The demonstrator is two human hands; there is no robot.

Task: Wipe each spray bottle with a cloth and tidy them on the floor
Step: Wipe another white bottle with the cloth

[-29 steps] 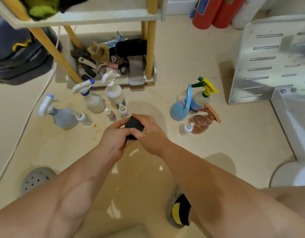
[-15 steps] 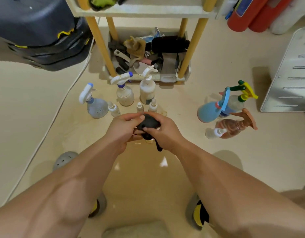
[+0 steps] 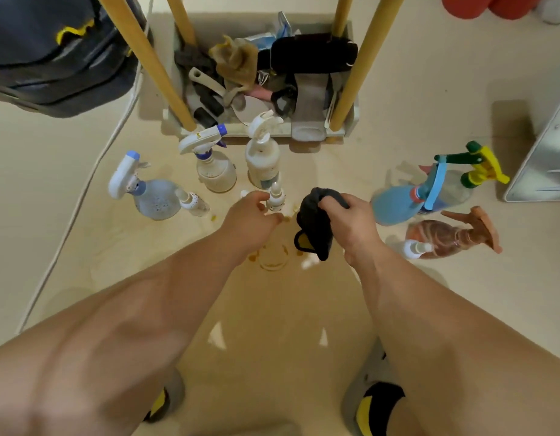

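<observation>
My left hand (image 3: 253, 217) reaches to a small white spray bottle (image 3: 276, 196) standing on the floor, fingers and thumb curled at its base. My right hand (image 3: 351, 221) grips a black cloth (image 3: 315, 225) that hangs down beside it. Behind stand a clear bottle with a white-blue trigger (image 3: 215, 171) and a white bottle (image 3: 262, 162). At the left are a grey-blue round bottle (image 3: 156, 199) and another small bottle (image 3: 192, 201). At the right are a blue bottle (image 3: 395, 206), a green-yellow trigger bottle (image 3: 455, 187), a brown bottle (image 3: 442, 237) and a small white one (image 3: 411, 248).
A yellow-legged rack's bottom tray (image 3: 346, 129), full of brushes and rags, stands behind the bottles. A dark bag (image 3: 61, 58) sits at the far left with a white cable (image 3: 83, 196) running along the floor. A metal panel (image 3: 543, 171) is at the right. Orange wet marks (image 3: 272, 261) lie under my wrists.
My hands were together around the cloth. They have now parted: the right keeps the cloth, the left has moved forward to the small bottles.
</observation>
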